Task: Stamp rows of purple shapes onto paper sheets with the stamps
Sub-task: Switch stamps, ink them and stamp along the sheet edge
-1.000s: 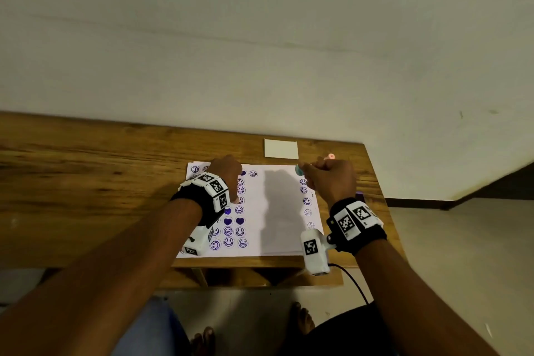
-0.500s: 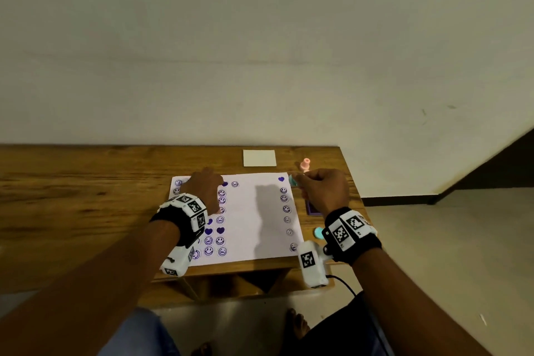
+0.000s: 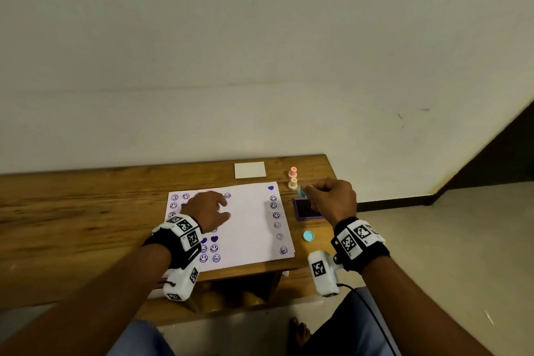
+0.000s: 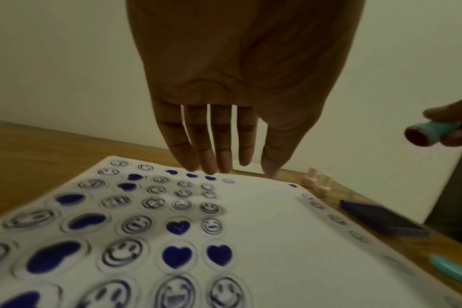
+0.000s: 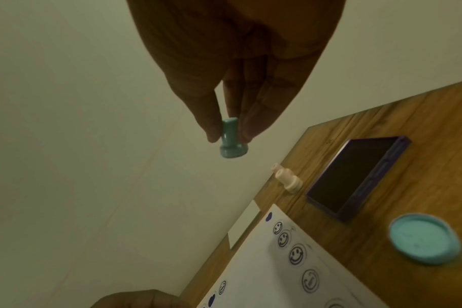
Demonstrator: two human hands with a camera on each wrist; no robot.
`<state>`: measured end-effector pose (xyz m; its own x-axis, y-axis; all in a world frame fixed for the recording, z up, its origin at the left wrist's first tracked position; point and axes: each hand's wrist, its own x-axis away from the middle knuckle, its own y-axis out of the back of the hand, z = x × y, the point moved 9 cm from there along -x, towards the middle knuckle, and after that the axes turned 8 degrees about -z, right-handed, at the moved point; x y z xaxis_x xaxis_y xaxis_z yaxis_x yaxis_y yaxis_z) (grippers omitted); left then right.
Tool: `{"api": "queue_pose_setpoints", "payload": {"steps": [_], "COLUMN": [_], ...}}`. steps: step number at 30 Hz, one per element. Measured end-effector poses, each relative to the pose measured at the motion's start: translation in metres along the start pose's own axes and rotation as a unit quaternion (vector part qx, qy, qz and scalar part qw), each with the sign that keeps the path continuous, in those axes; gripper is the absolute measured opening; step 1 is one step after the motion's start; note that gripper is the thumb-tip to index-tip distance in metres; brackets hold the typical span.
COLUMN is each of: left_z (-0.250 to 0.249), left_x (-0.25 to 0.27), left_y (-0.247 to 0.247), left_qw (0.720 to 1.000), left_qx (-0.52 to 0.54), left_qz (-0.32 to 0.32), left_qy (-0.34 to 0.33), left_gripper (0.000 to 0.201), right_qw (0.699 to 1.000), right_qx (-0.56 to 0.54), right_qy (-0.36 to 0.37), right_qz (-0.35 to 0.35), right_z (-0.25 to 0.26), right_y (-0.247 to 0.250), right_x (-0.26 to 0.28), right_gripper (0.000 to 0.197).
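Observation:
A white paper sheet [image 3: 248, 225] lies on the wooden table [image 3: 86, 211], printed with smiley circles, some filled with purple hearts. My left hand [image 3: 209, 209] rests flat on its left half, fingers [image 4: 209, 150] straight. My right hand [image 3: 329, 199] pinches a small teal stamp [image 3: 302, 191] [image 5: 231, 141] by its stem, lifted above the open purple ink pad [image 3: 307, 209] [image 5: 356, 177]. The stamp face [image 4: 417, 136] looks dark with ink. One purple heart [image 3: 270, 188] sits at the top of the sheet's right column.
A pink stamp [image 3: 293, 173] and a cream stamp [image 3: 293, 183] stand behind the ink pad. A teal lid [image 3: 308, 236] lies near the sheet's right edge. A small white card [image 3: 250, 170] lies at the back. The table's right edge is close to the pad.
My right hand moved the teal stamp off the sheet's top right corner to above the ink pad, leaving a purple heart there. The left hand stayed on the sheet.

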<state>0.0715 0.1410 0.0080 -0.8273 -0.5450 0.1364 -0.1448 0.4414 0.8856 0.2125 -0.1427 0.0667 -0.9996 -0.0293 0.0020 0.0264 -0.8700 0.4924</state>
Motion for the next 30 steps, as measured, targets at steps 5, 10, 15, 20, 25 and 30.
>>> {"api": "queue_pose_setpoints", "payload": {"steps": [5,10,15,20,25,30], "left_z": [-0.058,-0.111,-0.156,-0.162,-0.169,-0.173], "left_x": [0.028,0.038,0.042,0.043,0.042,0.043], "left_y": [-0.026,-0.056,-0.101,-0.12,-0.129,-0.13], "left_qw": [0.993,0.988,0.983,0.983,0.979,0.977], "left_qx": [0.084,0.093,0.06,0.021,-0.008,0.005], "left_qz": [0.007,0.016,0.035,0.031,0.029,0.011], "left_qy": [-0.08,-0.125,-0.168,-0.178,-0.202,-0.212], "left_gripper": [0.028,0.03,0.041,0.052,0.049,0.037], "right_qw": [1.0,0.999,0.997,0.996,0.994,0.989], "right_qx": [0.015,0.024,-0.005,-0.033,-0.058,-0.101], "right_qy": [-0.009,-0.034,-0.069,-0.076,-0.085,-0.1], "right_qz": [-0.006,-0.01,-0.031,-0.035,-0.035,-0.049], "right_z": [-0.027,-0.063,-0.101,-0.113,-0.121,-0.128], "right_y": [0.012,0.018,0.024,0.023,0.024,0.023], "right_x": [-0.002,0.002,0.001,0.009,0.01,0.01], "right_gripper": [0.014,0.016,0.015,0.014,0.016,0.019]}}
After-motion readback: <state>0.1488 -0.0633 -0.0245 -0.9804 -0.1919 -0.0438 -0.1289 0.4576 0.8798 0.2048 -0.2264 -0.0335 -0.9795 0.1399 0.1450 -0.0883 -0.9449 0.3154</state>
